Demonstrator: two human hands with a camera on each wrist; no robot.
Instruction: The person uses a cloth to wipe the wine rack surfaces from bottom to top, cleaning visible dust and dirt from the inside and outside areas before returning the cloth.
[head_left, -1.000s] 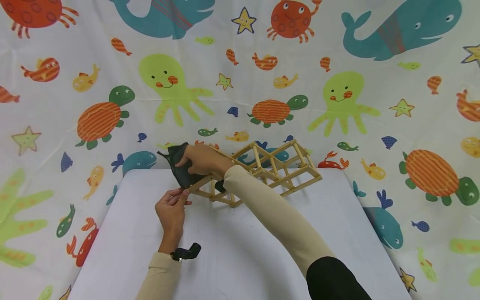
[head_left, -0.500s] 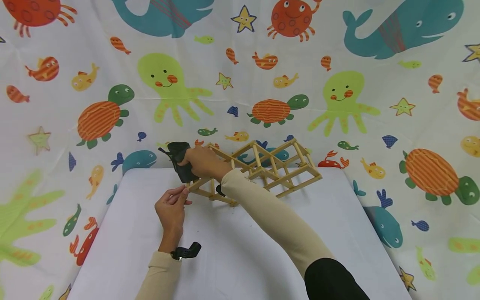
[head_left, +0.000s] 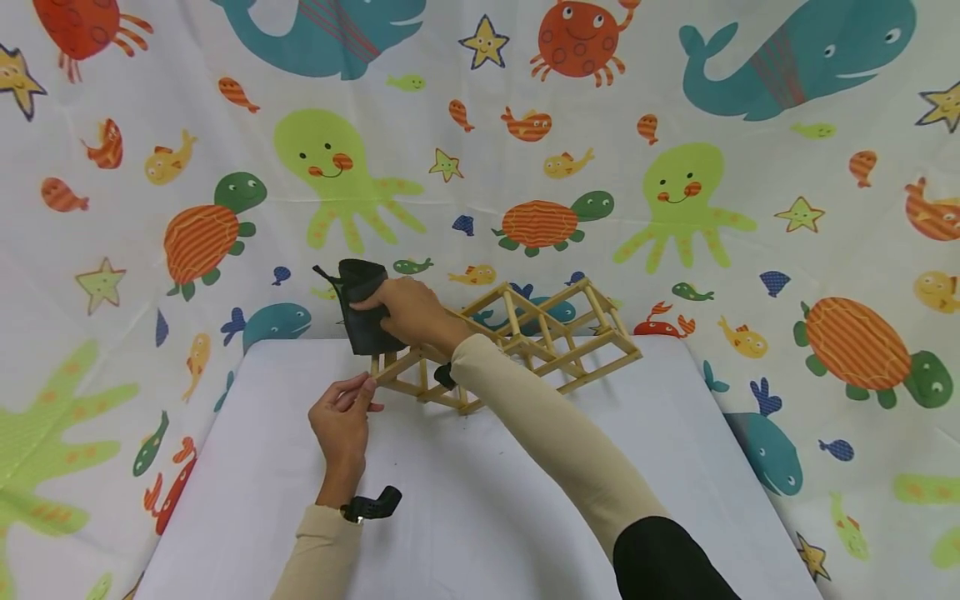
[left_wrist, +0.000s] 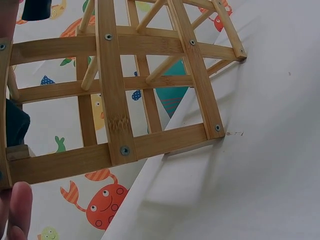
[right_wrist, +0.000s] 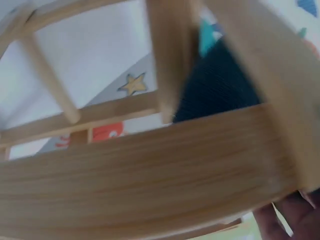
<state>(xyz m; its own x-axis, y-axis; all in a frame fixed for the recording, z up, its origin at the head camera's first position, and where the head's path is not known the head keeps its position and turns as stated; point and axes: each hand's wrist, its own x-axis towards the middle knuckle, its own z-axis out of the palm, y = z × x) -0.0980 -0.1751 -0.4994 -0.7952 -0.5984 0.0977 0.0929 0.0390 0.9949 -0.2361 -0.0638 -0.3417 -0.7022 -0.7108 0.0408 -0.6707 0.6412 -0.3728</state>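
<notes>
A wooden lattice rack (head_left: 547, 350) of slats and round rods stands on the white table. At its left end my left hand (head_left: 343, 421) pinches a corner of the frame between thumb and fingers; in the left wrist view a fingertip (left_wrist: 21, 202) shows under the slat (left_wrist: 60, 165). My right hand (head_left: 416, 312) reaches across the rack and grips a dark, soft pouch-like piece (head_left: 367, 312) with a thin strap at its top left. The pouch stands upright above the rack's left end. Slats partly cover its dark fabric (right_wrist: 220, 82) in the right wrist view.
The white tabletop (head_left: 510, 517) extends in front of the rack. Behind it hangs a cloth (head_left: 480, 100) printed with sea animals. A dark wrist camera (head_left: 375, 502) sits on my left wrist, and my right forearm crosses over the rack.
My right hand has lifted the dark pouch slightly, uncovering more of the rack's left end. The left hand and the rack have stayed in place.
</notes>
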